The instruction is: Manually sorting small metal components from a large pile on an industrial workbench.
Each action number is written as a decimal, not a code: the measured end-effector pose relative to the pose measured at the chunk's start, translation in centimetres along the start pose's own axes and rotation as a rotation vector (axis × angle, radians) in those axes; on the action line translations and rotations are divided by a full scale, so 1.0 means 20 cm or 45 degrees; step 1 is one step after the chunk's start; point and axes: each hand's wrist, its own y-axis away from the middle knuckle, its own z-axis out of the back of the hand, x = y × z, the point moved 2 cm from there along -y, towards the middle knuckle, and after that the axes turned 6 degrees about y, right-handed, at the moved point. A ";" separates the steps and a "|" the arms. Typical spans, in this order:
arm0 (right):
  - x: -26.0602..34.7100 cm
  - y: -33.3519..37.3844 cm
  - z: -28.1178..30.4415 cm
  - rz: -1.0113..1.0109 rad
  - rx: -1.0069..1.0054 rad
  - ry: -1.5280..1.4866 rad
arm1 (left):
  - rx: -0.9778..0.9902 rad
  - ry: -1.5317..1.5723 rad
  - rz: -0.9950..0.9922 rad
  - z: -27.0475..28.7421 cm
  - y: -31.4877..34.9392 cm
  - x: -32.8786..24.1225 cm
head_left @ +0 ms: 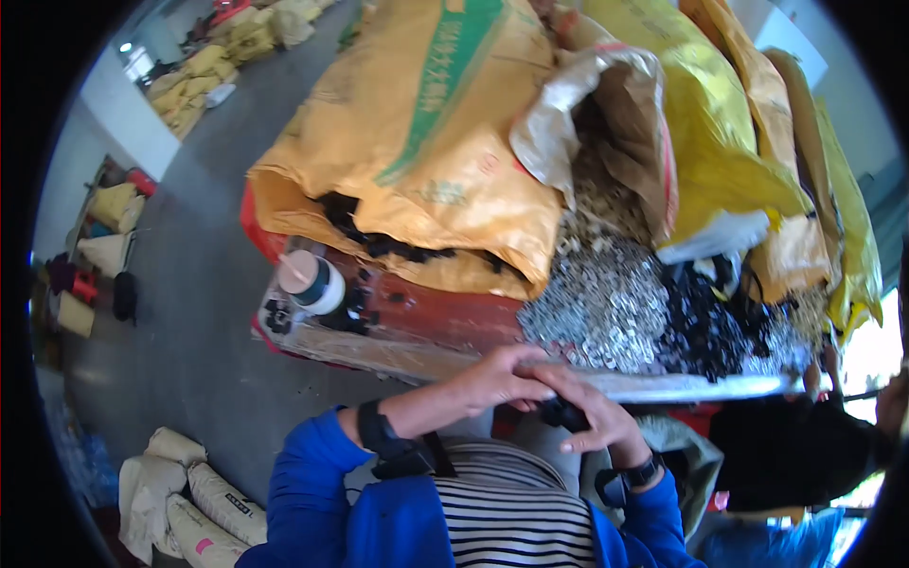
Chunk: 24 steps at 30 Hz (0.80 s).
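At the front edge of the table (445, 322), my hands meet just above my lap. My left hand (494, 383) has its fingers bent and drawn together against the fingers of the other; what lies between its fingertips is hidden. My right hand (598, 414) curls around a small black part (564, 414), mostly covered by the fingers. Just beyond my hands is a heap of small shiny metal pieces (606, 308). A pile of black parts (710, 322) adjoins it on the right.
A large orange sack (407, 114) lies across the table, black pieces at its mouth. A white tub (317, 284) stands at the left corner. An opened brown sack (625, 142) and yellow sacks (715, 123) crowd the right. Another person (791, 454) is at the right; stuffed sacks (185, 502) lie lower left.
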 end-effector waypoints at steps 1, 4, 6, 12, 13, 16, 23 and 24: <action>0.00 -0.02 0.00 0.027 0.031 0.004 | 0.017 0.043 0.013 -0.01 -0.02 0.01; -0.04 0.04 0.02 -0.029 -0.037 0.109 | 0.043 0.109 0.121 -0.01 -0.06 0.06; -0.05 0.07 0.02 0.000 -0.247 0.079 | 0.033 0.102 0.114 -0.02 -0.08 0.06; -0.18 0.57 0.21 -0.406 -1.271 0.003 | -0.031 0.115 0.105 0.04 -0.05 0.06; -0.21 0.71 0.26 -0.469 -1.361 0.181 | -0.037 0.111 0.097 0.06 -0.04 0.05; -0.49 1.33 0.35 -0.525 -1.597 -0.023 | -0.127 0.093 -0.093 0.16 -0.05 0.01; -0.20 1.63 0.08 -1.390 -1.654 1.295 | -0.631 -0.895 -0.569 0.38 -0.13 -0.19; -0.19 1.65 0.06 -1.459 -1.581 1.528 | -0.775 -1.158 -0.704 0.42 -0.18 -0.20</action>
